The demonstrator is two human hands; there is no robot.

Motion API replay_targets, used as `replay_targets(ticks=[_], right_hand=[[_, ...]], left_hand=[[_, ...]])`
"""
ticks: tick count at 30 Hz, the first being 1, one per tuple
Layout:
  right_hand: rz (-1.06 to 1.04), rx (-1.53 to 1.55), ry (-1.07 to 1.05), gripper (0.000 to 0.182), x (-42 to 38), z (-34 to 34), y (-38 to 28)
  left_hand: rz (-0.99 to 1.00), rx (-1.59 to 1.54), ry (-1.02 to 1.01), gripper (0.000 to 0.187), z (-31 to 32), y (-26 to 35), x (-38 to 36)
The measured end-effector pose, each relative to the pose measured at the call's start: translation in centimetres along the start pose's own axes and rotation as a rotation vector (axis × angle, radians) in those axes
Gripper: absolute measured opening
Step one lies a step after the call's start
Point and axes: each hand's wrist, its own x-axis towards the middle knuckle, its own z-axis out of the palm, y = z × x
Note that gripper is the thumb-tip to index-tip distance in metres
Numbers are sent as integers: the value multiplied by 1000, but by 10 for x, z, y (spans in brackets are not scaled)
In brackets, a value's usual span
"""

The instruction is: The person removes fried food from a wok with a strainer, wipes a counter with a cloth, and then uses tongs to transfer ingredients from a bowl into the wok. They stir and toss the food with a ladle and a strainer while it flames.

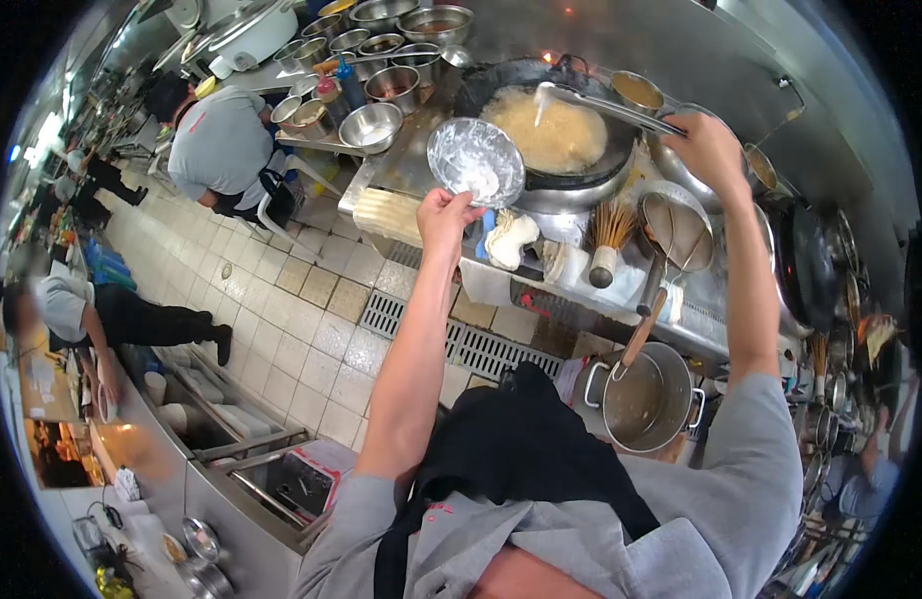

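My left hand [446, 222] pinches the near rim of a metal bowl [456, 145], which is tilted and smeared inside with white powder or batter. In my right hand [708, 152] are long metal tongs [621, 108] that reach over the wok [624, 160]. A small white-coated piece [542, 104] hangs at the tongs' tips; its kind is not clear. Beneath it, yellowish oil [556, 135] bubbles in the wok. The bowl is held just left of the wok, in the air above the counter edge.
A white cloth [511, 240], a bamboo wok brush [611, 238] and a strainer [675, 228] lie along the counter's near edge. Below right stands a large pot [649, 404]. Several metal bowls [393, 88] crowd the back left. Co-workers [220, 145] are on the left.
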Motion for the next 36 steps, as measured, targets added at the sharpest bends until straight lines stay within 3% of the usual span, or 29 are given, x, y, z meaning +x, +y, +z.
replay_targets(ticks=[5,8,19,23,25,27,33,36], right_hand=[[189,-151,-67,28,94,102,10],[216,-67,8,29,93,115,3],[164,284,10,35,-65,14,-18],[216,307,5,35,-119,19,-20],[391,366,-101,37,-139,20,-25],[319,451,35,37,-159,48,-10],[537,434,14,44,-169,92,49],[475,371,160,44,-149,147,136]], left_hand=[[48,-74,-21,19,-10,-6,-5],[48,-53,-31,16,-15,-6,-13],[89,-53,-101,15,-15,-13,-14],[57,-73,-175,14,-4,-14,-16],[23,-117,-174,14,2,-18,-17],[4,-155,-148,15,7,-23,-16],[-34,-208,-69,15,13,-19,-21],[-45,-241,-40,11,10,-9,-23]])
